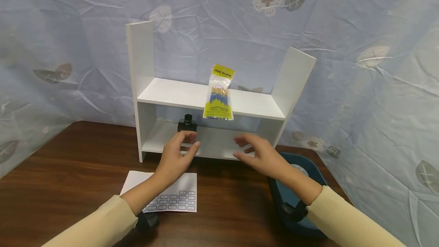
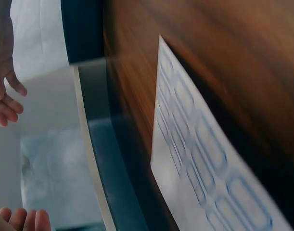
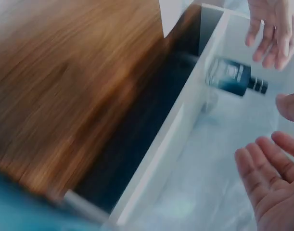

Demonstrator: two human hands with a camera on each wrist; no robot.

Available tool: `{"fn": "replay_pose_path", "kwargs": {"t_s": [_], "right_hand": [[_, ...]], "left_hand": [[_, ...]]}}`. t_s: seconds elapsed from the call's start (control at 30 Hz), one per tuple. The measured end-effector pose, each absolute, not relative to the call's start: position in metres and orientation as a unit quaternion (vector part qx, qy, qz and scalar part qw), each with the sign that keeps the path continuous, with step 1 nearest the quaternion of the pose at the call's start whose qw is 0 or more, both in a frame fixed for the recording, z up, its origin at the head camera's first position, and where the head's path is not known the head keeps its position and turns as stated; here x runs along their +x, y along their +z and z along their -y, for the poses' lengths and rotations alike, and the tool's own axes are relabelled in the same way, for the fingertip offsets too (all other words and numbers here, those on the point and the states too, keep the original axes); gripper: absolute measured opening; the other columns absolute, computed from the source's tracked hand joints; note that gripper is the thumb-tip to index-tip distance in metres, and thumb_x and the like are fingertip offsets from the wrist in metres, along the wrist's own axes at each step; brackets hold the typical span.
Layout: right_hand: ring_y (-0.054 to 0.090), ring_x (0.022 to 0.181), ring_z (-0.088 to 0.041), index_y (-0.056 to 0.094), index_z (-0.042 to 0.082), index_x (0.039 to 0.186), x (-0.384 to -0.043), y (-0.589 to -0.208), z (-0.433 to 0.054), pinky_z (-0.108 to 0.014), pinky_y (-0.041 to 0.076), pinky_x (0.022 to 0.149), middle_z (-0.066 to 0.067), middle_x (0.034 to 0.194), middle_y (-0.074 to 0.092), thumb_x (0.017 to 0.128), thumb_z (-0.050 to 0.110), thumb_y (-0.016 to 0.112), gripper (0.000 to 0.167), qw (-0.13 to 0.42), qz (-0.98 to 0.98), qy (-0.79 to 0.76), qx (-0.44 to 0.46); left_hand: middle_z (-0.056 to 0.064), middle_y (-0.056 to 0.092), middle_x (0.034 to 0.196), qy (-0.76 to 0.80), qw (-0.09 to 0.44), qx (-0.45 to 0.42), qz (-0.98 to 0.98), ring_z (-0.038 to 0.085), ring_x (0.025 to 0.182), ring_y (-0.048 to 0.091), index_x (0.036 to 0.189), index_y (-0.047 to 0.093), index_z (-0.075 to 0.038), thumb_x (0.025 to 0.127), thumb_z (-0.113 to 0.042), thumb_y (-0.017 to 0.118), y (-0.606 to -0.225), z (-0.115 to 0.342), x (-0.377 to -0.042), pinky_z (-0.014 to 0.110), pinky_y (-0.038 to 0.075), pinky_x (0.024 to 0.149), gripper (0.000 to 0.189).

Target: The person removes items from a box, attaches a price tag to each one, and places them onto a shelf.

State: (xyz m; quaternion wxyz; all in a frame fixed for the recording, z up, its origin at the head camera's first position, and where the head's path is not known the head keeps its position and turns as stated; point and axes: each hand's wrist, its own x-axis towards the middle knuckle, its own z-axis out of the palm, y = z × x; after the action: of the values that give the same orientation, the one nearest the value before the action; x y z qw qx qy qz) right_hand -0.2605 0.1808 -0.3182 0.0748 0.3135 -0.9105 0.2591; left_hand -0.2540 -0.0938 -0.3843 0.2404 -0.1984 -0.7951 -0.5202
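Both hands hover in front of a white two-tier shelf (image 1: 212,151), apart from each other and with nothing in them. My left hand (image 1: 175,155) has loosely bent fingers and is close to a dark bottle (image 1: 187,125) with a black cap, which stands on the lower board and is partly hidden by that hand. The right hand (image 1: 261,154), fingers also relaxed, is before the right part of the lower board. A yellow-and-clear packet of artist brushes (image 1: 219,93) lies on the upper board, its lower end overhanging the front edge.
A white sheet with printed boxes (image 1: 186,186) lies on the brown wooden table (image 1: 219,216), partly beneath the left forearm. To the right, a blue bin (image 1: 284,201) holds something round and clear, partly covered by the right forearm. Patterned fabric (image 1: 219,18) hangs behind.
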Motion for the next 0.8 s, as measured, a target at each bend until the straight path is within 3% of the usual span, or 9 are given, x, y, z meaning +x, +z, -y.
{"fn": "replay_pose_path", "kwargs": {"t_s": [0.23,0.37,0.63,0.8], "right_hand": [[0.073,0.106,-0.024,0.071,0.01,0.121,-0.245,-0.311,-0.234,-0.038,0.065,0.087,-0.009,0.12,0.073,0.099,0.015,0.073,0.023,0.128,0.9,0.263,0.322],[0.075,0.095,-0.015,0.074,0.014,0.111,-0.239,-0.312,-0.26,-0.033,0.064,0.081,-0.003,0.108,0.076,0.099,0.013,0.073,0.013,0.161,0.905,0.261,0.295],[0.072,0.089,-0.002,0.074,0.011,0.113,-0.242,-0.319,-0.308,-0.023,0.061,0.078,-0.006,0.106,0.078,0.101,0.018,0.071,0.014,0.178,0.926,0.259,0.208],[0.073,0.101,-0.016,0.072,0.006,0.119,-0.246,-0.324,-0.333,-0.015,0.056,0.083,-0.013,0.111,0.077,0.103,0.023,0.068,0.023,0.174,0.937,0.27,0.136]], "left_hand": [[0.012,0.072,0.115,-0.552,0.175,-0.216,0.786,0.023,0.105,0.071,0.128,0.064,-0.002,0.102,-0.015,0.068,-0.382,0.071,-0.24,0.03,0.063,0.086,0.029],[0.015,0.072,0.111,-0.589,0.105,-0.225,0.769,0.027,0.101,0.072,0.128,0.063,0.0,0.103,-0.014,0.067,-0.385,0.058,-0.233,0.023,0.061,0.083,0.029],[0.022,0.072,0.111,-0.648,-0.023,-0.221,0.729,0.036,0.103,0.074,0.132,0.059,0.001,0.103,-0.014,0.066,-0.386,0.029,-0.221,0.031,0.065,0.082,0.033],[0.026,0.07,0.111,-0.668,-0.06,-0.239,0.702,0.037,0.102,0.074,0.131,0.057,0.005,0.103,-0.011,0.066,-0.387,0.009,-0.219,0.037,0.066,0.085,0.034]]}}
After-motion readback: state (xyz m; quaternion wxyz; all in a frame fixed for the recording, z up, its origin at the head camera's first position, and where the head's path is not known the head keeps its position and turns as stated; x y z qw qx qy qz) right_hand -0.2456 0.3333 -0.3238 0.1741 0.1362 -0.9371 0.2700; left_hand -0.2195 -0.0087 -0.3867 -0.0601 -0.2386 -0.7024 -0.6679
